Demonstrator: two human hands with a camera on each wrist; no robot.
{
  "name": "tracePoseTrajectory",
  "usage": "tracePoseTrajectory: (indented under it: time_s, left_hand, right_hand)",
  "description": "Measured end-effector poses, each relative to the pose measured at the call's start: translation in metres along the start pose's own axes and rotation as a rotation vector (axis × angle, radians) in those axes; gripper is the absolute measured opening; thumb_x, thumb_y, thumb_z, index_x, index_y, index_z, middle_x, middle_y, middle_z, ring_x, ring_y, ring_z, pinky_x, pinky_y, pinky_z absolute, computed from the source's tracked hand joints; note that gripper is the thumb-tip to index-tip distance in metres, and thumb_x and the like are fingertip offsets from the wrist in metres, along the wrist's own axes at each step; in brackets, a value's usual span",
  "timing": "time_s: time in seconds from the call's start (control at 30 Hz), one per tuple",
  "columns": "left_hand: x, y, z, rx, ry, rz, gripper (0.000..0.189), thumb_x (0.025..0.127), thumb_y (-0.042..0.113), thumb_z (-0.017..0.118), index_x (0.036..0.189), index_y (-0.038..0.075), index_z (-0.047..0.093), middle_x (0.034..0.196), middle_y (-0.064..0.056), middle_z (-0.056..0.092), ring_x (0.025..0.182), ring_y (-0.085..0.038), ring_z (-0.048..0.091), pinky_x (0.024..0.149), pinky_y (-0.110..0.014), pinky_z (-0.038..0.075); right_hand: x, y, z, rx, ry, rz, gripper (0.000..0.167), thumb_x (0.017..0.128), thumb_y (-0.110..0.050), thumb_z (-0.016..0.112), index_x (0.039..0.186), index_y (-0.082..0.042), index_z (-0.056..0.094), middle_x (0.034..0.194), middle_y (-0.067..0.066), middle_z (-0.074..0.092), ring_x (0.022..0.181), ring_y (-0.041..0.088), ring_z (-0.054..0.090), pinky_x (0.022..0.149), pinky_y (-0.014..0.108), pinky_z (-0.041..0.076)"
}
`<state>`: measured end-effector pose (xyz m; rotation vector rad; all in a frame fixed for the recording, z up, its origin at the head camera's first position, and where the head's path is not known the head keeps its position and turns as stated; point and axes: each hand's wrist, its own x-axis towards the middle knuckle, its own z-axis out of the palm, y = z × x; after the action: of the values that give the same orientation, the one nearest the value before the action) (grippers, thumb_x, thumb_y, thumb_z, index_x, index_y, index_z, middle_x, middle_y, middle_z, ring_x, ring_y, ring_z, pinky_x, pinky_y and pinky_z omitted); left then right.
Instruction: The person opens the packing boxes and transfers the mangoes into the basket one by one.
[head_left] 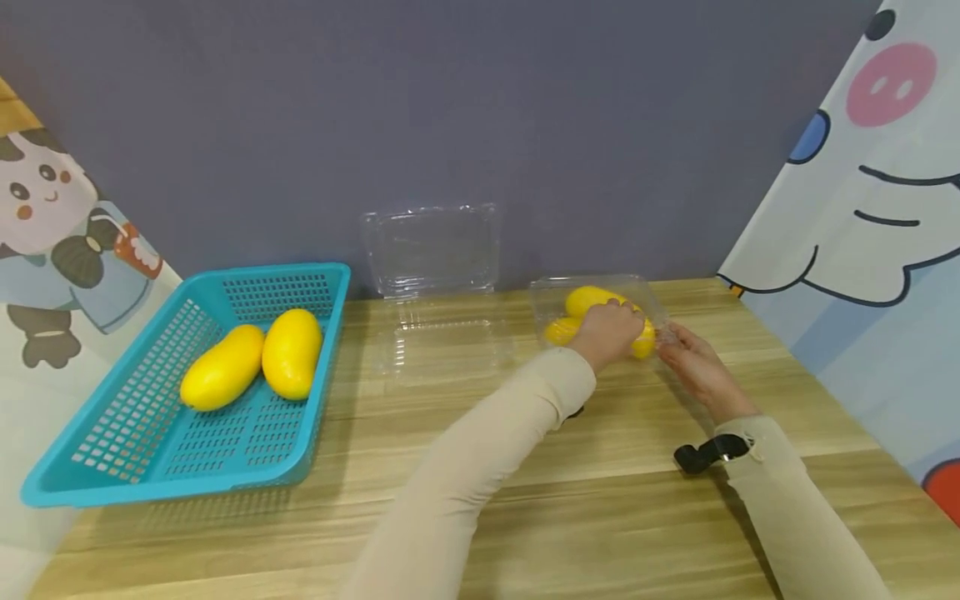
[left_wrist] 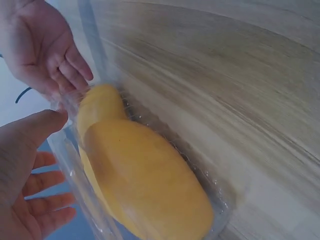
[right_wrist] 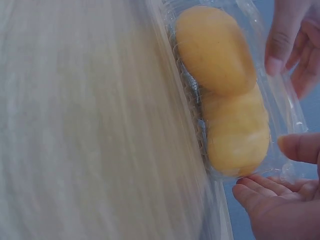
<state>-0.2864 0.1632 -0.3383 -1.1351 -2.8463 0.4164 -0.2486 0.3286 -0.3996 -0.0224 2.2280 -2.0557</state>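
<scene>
- The clear box [head_left: 549,302] with two mangoes [head_left: 592,297] inside stands on the counter [head_left: 555,517], near the dark backdrop and right of a second, unfilled clear container [head_left: 450,350] whose lid stands upright.
- The right hand [head_left: 701,362] has its grip on the filled box's corner, thumb above and fingers beneath.
- The left hand [head_left: 611,329] grasps nothing: its thumb reaches the plastic edge near that corner, and its other fingers stretch loosely alongside the box.
- The step in hand looks like settling the lid along the rim; whether it has fully caught, the wrist views do not make plain.
- To do this well, the right grip should steady the corner from below, so that pressing does not bend the thin plastic.
- The left thumb would best press directly over the rim, working from corner to corner rather than pushing mid-lid onto the fruit.
- The mangoes overlap inside the box; both ought to sit below the rim line, or the lid may spring up.
- Two more mangoes [head_left: 292,354] lie in the blue basket [head_left: 165,493], well apart from both hands.
</scene>
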Motion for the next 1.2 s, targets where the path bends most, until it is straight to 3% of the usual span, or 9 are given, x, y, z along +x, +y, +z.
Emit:
tracePoseTrajectory:
  time_s: [0.17,0.27,0.43,0.63,0.73,0.83,0.93,1.1,1.2]
  left_hand:
    - [0.005,0.004,0.001,-0.015,-0.002,-0.033,0.045,0.092,0.042,0.056,0.133,0.023,0.053,0.123,0.005,0.056,0.108,-0.015,0.053,0.087,-0.025,0.049]
    - [0.005,0.003,0.005,-0.044,0.024,-0.047,0.043,0.090,0.044,0.059,0.127,0.023,0.057,0.117,0.005,0.059,0.103,-0.015,0.055,0.086,-0.026,0.049]
    - [0.005,0.003,0.009,-0.073,0.039,-0.056,0.045,0.088,0.047,0.062,0.125,0.021,0.059,0.115,0.005,0.060,0.101,-0.014,0.056,0.086,-0.026,0.049]
    - [0.010,0.010,0.007,-0.037,-0.003,-0.057,0.032,0.099,0.025,0.047,0.129,0.021,0.057,0.121,0.001,0.059,0.107,-0.017,0.058,0.088,-0.030,0.051]
    - [0.011,0.012,0.006,-0.013,-0.014,-0.038,0.033,0.101,0.019,0.042,0.130,0.021,0.056,0.124,0.000,0.059,0.109,-0.016,0.058,0.090,-0.031,0.050]
    - [0.010,0.010,0.007,-0.018,0.008,-0.034,0.027,0.099,0.023,0.048,0.123,0.023,0.060,0.117,0.004,0.063,0.103,-0.012,0.061,0.084,-0.027,0.052]
    - [0.010,0.006,0.008,-0.051,0.036,-0.038,0.021,0.094,0.030,0.058,0.114,0.025,0.063,0.108,0.010,0.065,0.094,-0.007,0.061,0.078,-0.023,0.052]
    - [0.009,0.002,0.007,-0.099,0.041,-0.034,0.028,0.087,0.037,0.066,0.113,0.026,0.063,0.108,0.011,0.066,0.095,-0.006,0.062,0.078,-0.022,0.052]
    - [0.009,0.000,0.006,-0.107,0.033,-0.035,0.031,0.086,0.038,0.066,0.115,0.026,0.063,0.112,0.012,0.065,0.098,-0.007,0.061,0.080,-0.022,0.051]
  right_hand:
    - [0.000,-0.001,0.000,-0.017,-0.001,0.022,0.066,0.098,-0.005,0.036,0.146,0.006,-0.008,0.149,0.024,0.014,0.099,-0.014,0.044,0.115,0.029,0.019]
    - [0.000,0.000,0.000,-0.020,0.001,0.021,0.066,0.098,-0.004,0.036,0.146,0.007,-0.008,0.146,0.023,0.018,0.099,-0.013,0.044,0.114,0.029,0.020]
    - [0.000,0.001,-0.001,-0.024,0.002,0.007,0.066,0.099,-0.005,0.037,0.146,0.007,-0.006,0.130,0.004,0.037,0.100,-0.011,0.045,0.110,0.023,0.027]
    - [0.001,0.001,-0.002,-0.006,-0.005,-0.016,0.066,0.099,-0.005,0.039,0.146,0.008,-0.005,0.119,-0.009,0.041,0.101,-0.011,0.046,0.107,0.020,0.030]
    - [0.001,0.001,-0.002,0.028,-0.003,-0.025,0.066,0.098,-0.003,0.039,0.146,0.009,-0.005,0.113,-0.013,0.044,0.098,-0.010,0.047,0.098,0.013,0.035]
    - [0.001,0.002,-0.001,0.081,0.001,-0.037,0.066,0.097,0.000,0.039,0.145,0.011,-0.005,0.106,-0.017,0.048,0.095,-0.009,0.049,0.086,0.008,0.038]
    - [0.001,0.002,-0.002,0.119,-0.004,-0.049,0.066,0.096,0.002,0.038,0.144,0.013,-0.006,0.103,-0.017,0.050,0.094,-0.008,0.049,0.082,0.007,0.040]
    - [0.002,0.002,-0.003,0.083,-0.013,-0.038,0.066,0.097,0.001,0.038,0.145,0.012,-0.006,0.106,-0.017,0.048,0.097,-0.009,0.047,0.088,0.009,0.038]
    - [0.002,0.001,-0.004,0.033,-0.011,-0.013,0.067,0.098,-0.003,0.040,0.146,0.009,-0.005,0.111,-0.015,0.044,0.100,-0.010,0.045,0.103,0.017,0.033]
